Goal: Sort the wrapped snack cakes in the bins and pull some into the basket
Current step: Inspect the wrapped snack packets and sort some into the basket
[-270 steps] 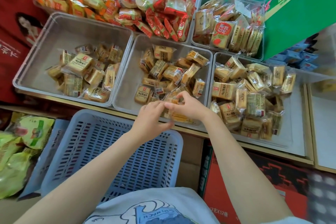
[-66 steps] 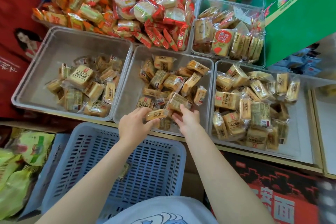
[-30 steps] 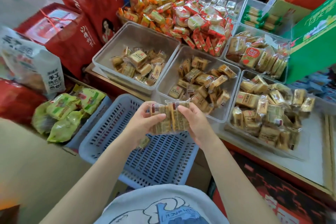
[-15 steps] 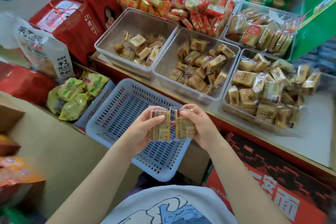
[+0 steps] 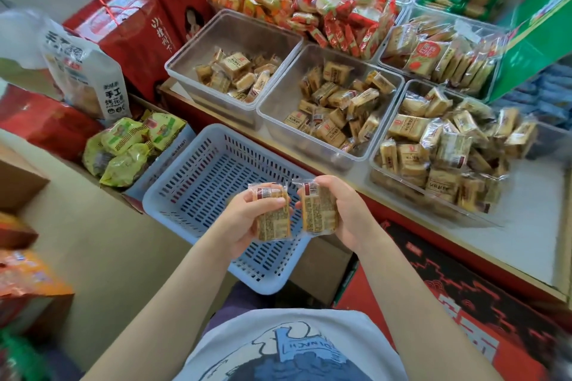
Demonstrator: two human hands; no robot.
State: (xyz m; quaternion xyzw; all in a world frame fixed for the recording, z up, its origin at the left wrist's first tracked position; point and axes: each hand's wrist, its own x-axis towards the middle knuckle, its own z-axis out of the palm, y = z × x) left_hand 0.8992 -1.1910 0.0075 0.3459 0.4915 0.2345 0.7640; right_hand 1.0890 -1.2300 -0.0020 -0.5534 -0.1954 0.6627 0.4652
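My left hand (image 5: 244,223) grips one wrapped snack cake (image 5: 274,219), label side up. My right hand (image 5: 346,213) grips a second wrapped cake (image 5: 318,210) right beside it. Both cakes hang above the near right part of the blue slotted basket (image 5: 198,170), which shows no cakes in its visible part. Behind it on the counter stand three clear bins of the same tan cakes: the left bin (image 5: 216,31), the middle bin (image 5: 278,96) and the fuller right bin (image 5: 402,102).
Red and orange snack packs (image 5: 309,3) fill bins behind. A green carton (image 5: 538,25) stands at the right. Yellow-green bags (image 5: 123,145), a white bag (image 5: 89,77) and red boxes (image 5: 130,28) sit to the left. A red carton (image 5: 448,303) lies under the counter.
Both hands left the middle bin with cakes and came back over the basket. In the last half second they drew slightly apart and the view turned left.
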